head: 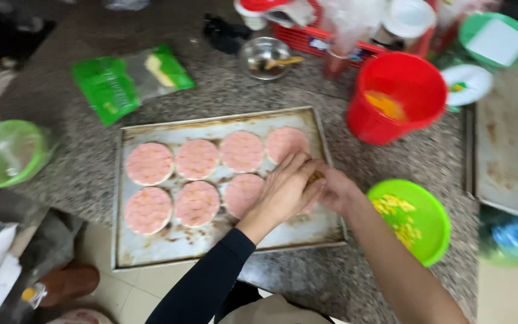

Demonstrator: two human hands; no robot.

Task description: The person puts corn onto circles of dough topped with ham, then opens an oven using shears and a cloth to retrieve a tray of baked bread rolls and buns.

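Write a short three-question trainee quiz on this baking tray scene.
1. True or false: both hands, the left hand and the right hand, are over the baking tray.
2. Which sits just right of the tray's near corner? A) green bowl B) red bucket C) steel bowl
3. How many pink rounds lie in the back row?

Key: 1 true; 2 A; 3 four.

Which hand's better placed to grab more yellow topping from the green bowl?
Probably right: the right hand sits nearest the green bowl. The left hand lies over the rounds on the tray.
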